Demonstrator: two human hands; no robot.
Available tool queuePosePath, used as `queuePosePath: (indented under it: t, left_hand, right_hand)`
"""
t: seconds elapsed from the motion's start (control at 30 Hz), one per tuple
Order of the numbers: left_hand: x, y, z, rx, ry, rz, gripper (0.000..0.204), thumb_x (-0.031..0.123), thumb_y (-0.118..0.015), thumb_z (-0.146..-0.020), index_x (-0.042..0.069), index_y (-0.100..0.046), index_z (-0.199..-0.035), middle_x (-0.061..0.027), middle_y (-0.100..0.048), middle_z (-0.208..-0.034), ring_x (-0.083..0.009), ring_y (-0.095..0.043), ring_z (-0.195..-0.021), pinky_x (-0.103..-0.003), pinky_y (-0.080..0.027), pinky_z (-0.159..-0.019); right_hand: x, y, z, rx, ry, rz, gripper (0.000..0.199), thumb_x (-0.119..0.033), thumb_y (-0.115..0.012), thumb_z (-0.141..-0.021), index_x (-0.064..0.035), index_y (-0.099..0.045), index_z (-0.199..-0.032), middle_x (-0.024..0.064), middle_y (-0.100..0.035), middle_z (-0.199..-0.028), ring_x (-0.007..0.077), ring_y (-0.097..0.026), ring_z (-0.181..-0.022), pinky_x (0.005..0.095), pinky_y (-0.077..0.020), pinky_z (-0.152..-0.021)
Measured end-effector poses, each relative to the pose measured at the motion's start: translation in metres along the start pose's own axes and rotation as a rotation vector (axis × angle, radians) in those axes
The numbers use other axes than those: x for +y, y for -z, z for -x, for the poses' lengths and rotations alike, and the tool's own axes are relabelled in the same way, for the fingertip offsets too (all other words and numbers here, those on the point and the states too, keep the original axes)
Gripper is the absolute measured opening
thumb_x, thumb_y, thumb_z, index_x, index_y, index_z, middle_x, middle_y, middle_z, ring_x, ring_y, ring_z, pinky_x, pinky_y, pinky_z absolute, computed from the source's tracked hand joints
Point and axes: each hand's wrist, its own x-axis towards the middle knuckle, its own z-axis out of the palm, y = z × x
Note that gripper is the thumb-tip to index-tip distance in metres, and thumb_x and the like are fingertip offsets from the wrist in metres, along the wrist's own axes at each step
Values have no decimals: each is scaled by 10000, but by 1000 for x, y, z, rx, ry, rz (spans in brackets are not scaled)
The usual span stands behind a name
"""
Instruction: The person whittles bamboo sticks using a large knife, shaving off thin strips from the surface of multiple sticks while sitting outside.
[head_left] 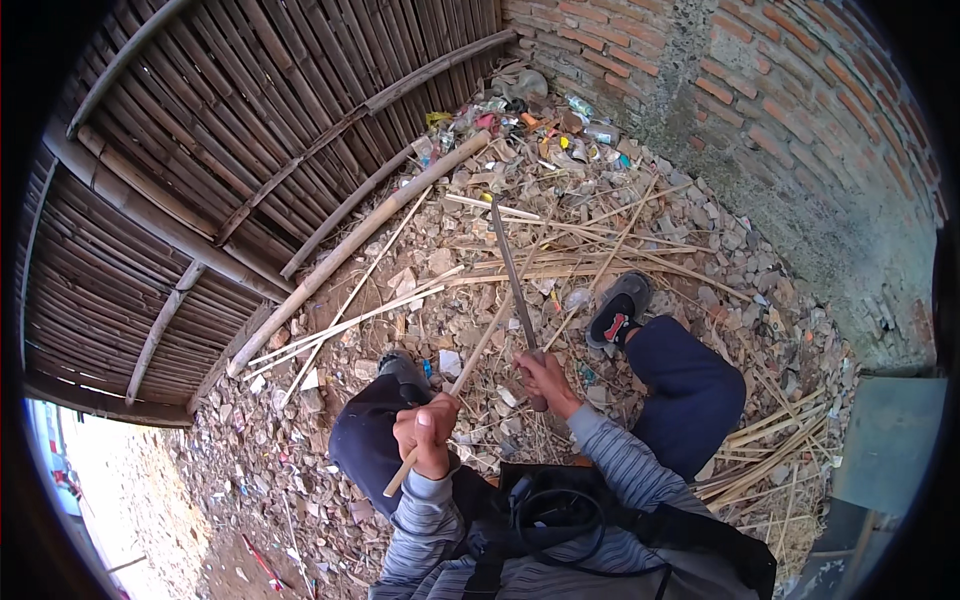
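My left hand point(427, 432) is closed around a thin bamboo strip point(470, 365) that slants up and to the right from my fist. A long, narrow metal blade point(512, 270) points up and away from me, its handle gripped in my right hand point(545, 382). Blade and strip cross just above my hands. I am seated with my knees apart, in dark trousers, a grey shoe point(402, 368) on the left foot and a grey sandal point(618, 312) on the right. Striped grey sleeves cover both forearms.
Several split bamboo strips point(350, 322) and a thick bamboo pole point(350, 248) lie on rubble-strewn ground. A woven bamboo wall point(200, 150) stands at left, a brick wall point(760, 110) at right, litter point(545, 125) in the corner. More strips point(770, 440) are piled at my right.
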Motion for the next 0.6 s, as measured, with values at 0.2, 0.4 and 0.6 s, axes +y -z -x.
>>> queuePosePath:
  t: [0.2, 0.4, 0.6]
  left_hand:
    - [23, -24, 5, -653, -95, -235, 393, 201, -651, -978, -14, -551, -664, -83, -541, -626, -279, -549, -579, -474, -532, -751]
    - [81, -40, -7, -797, -123, -491, 157, 61, -746, -870, 8, -732, -1017, -151, -698, -1095, -377, -670, -1104, -523, -502, -1050]
    - [98, 6, -17, -710, 271, -854, 581, -17, -650, -914, 2, -487, -1471, -238, -597, -1339, -424, -632, -1169, -454, -524, -974]
  right_hand:
    - [-57, -51, 32, -105, 30, -229, 295, -321, -625, -1048, -27, -639, -1023, -94, -328, -569, 28, -319, -429, 237, -295, -459]
    - [-83, -48, 69, -69, 88, -282, 249, -269, -681, -1016, -23, -652, -995, -93, -398, -584, 28, -368, -449, 240, -301, -455]
    - [-124, -52, 95, -39, 227, -91, 261, -268, -723, -995, -25, -651, -930, -79, -465, -605, 24, -381, -450, 229, -285, -429]
